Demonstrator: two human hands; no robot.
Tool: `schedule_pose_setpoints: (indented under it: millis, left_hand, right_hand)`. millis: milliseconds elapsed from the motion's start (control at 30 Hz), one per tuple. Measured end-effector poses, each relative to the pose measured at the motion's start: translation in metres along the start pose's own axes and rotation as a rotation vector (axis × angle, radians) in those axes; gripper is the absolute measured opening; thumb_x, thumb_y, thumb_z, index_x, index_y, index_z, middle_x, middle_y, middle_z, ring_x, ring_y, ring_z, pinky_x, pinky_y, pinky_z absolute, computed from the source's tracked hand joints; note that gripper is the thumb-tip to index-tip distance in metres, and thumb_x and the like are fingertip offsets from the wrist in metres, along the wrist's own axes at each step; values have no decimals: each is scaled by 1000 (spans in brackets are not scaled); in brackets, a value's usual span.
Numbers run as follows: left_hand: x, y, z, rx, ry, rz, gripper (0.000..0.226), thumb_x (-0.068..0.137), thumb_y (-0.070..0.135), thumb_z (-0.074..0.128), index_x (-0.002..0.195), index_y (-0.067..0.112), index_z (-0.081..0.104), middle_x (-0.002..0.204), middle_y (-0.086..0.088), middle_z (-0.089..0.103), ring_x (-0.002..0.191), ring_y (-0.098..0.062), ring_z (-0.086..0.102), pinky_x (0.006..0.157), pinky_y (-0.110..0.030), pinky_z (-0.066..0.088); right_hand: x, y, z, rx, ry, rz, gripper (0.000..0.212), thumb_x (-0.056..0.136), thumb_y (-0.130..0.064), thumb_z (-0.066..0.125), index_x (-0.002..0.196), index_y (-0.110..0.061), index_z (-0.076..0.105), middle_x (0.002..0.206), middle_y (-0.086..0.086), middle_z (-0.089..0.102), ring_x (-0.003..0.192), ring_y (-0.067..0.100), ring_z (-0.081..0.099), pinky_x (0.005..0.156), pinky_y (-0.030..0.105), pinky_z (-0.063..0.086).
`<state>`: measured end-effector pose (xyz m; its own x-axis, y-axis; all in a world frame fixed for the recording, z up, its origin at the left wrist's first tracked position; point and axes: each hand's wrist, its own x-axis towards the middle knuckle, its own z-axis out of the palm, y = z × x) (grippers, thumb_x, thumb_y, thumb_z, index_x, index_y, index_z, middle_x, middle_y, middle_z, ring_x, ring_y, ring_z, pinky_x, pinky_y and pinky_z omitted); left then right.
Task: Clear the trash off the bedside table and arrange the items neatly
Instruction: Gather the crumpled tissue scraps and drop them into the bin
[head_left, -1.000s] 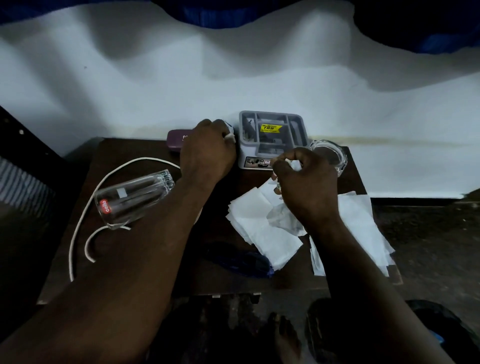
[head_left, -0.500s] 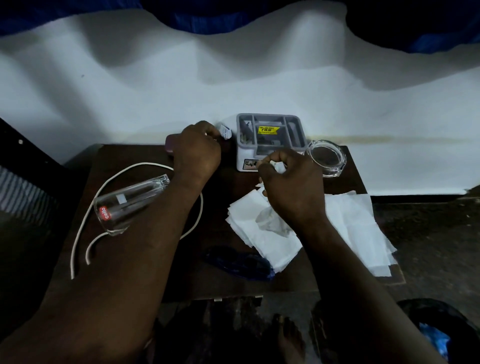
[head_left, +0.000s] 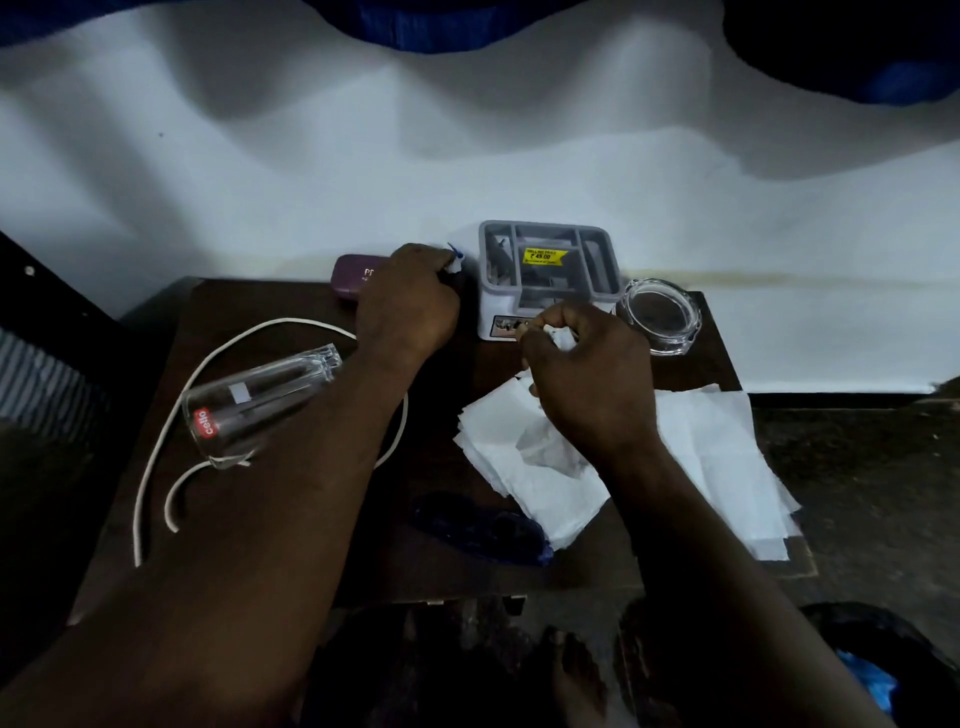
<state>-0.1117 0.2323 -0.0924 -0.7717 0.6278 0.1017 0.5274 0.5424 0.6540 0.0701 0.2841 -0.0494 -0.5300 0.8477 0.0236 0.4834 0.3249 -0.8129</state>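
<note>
Several white tissue sheets lie heaped at the tabletop's near right, some overhanging its edge. Right hand, above them, pinches a crumpled white scrap. Left hand grips a small white-and-blue object beside the grey organizer. Around: glass ashtray, tumbler on its side, white cable, maroon case, blue wrapper.

Bare arms, bare hands, one bare foot in the gloom.
The left hand and right hand were uncovered, as were both forearms right down to the lower edge of the view; beneath them a bare foot showed its toes, though the dim light hid anything finer.
</note>
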Motion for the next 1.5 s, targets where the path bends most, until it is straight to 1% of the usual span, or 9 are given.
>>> schedule_pose_setpoints:
  millis: [433, 633, 800, 900, 1033, 1167, 1333, 1433, 1500]
  left_hand:
    - [-10, 13, -22, -143, 348, -138, 26, 78, 51, 75, 85, 26, 76, 85, 6, 76, 82, -17, 70, 76, -28, 53]
    - [-27, 26, -37, -399, 322, -148, 9, 73, 24, 61, 82, 23, 62, 74, 7, 66, 61, -3, 66, 62, -21, 53]
    - [-43, 23, -53, -764, 120, -243, 10, 67, 8, 64, 69, 17, 60, 73, -12, 68, 70, -27, 75, 63, -40, 64]
    - [-56, 20, -62, -904, 60, -251, 22, 75, -6, 63, 68, 14, 59, 64, -7, 62, 63, -23, 70, 61, -36, 61]
    - [-68, 16, -76, -853, -6, -208, 24, 88, -9, 60, 82, 12, 69, 75, -3, 72, 63, -16, 70, 60, -26, 56]
    - [-90, 5, -81, -720, -90, -175, 18, 94, 5, 67, 88, 20, 76, 79, 1, 74, 56, -6, 61, 47, -19, 44]
    - [-131, 6, -50, -388, -252, -157, 19, 92, 37, 73, 83, 20, 76, 54, 17, 63, 45, 4, 53, 44, -12, 38]
    - [-126, 13, -38, -287, -253, -124, 29, 89, 47, 73, 77, 21, 77, 65, 11, 70, 59, 0, 62, 55, -20, 42]
    - [-117, 22, -32, -243, -279, -117, 29, 89, 47, 72, 78, 22, 80, 75, 4, 74, 72, -8, 68, 63, -26, 47]
  right_hand:
    - [-4, -6, -1, 13, -24, -1, 20, 83, -41, 59, 88, -29, 73, 82, -2, 77, 79, 25, 76, 79, 48, 62]
    - [-4, -6, -9, 28, 0, -14, 17, 85, -38, 65, 85, -24, 75, 81, -1, 78, 79, 25, 76, 80, 50, 62]
    - [-4, -6, -11, 20, 1, -27, 29, 78, -54, 74, 73, -26, 67, 75, -3, 75, 75, 19, 76, 79, 44, 61]
    - [-7, -7, -8, -24, -40, -30, 29, 77, -54, 76, 75, -26, 67, 79, -1, 76, 78, 20, 76, 80, 39, 61]
    - [-7, -7, -5, -50, -64, -45, 19, 79, -45, 79, 86, -29, 70, 79, -4, 77, 78, 17, 74, 79, 33, 59]
    - [-7, -6, -7, -51, -26, -115, 12, 82, -33, 78, 78, -36, 67, 75, -24, 68, 78, -9, 64, 69, 6, 42]
    - [-5, -7, -10, -102, -70, -118, 23, 83, -21, 73, 72, -41, 72, 83, -22, 76, 79, 1, 71, 80, 27, 57]
    - [1, -3, -9, -117, -57, -84, 8, 83, -30, 70, 83, -33, 78, 87, -11, 79, 85, 10, 74, 86, 35, 59]
    - [3, -1, -11, -108, -47, -44, 24, 86, -50, 71, 85, -26, 78, 82, -5, 79, 83, 16, 75, 85, 40, 61]
